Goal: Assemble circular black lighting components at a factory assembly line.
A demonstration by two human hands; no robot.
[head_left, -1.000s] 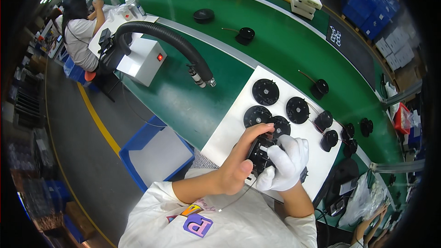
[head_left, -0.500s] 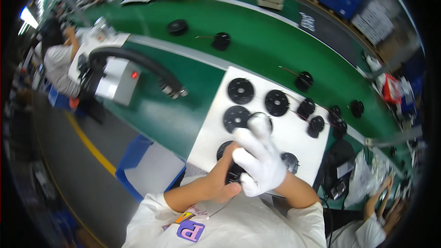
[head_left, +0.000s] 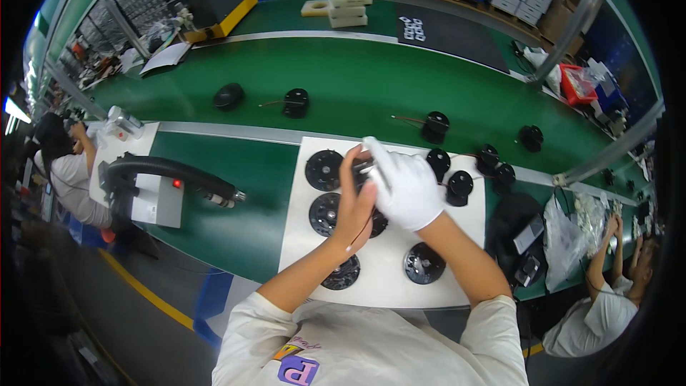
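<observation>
My left hand, bare, is closed around a black round part above the far half of a white board. A thin wire hangs down past its wrist. My right hand, in a white glove, presses against the same part from the other side, its fingers bent over it. Between them the part is mostly hidden. Around the hands on the board lie several black slotted discs, among them a far left disc, a left disc and a near right disc.
Black cylindrical parts with wires, such as this one, stand at the board's right. More, like this one, sit on the green belt. A hose arches over a white box at left. Co-workers sit at both sides.
Both hands have moved away from my body, over the board's far half, with the black part. My view has turned and lifted, showing more of the belt.
</observation>
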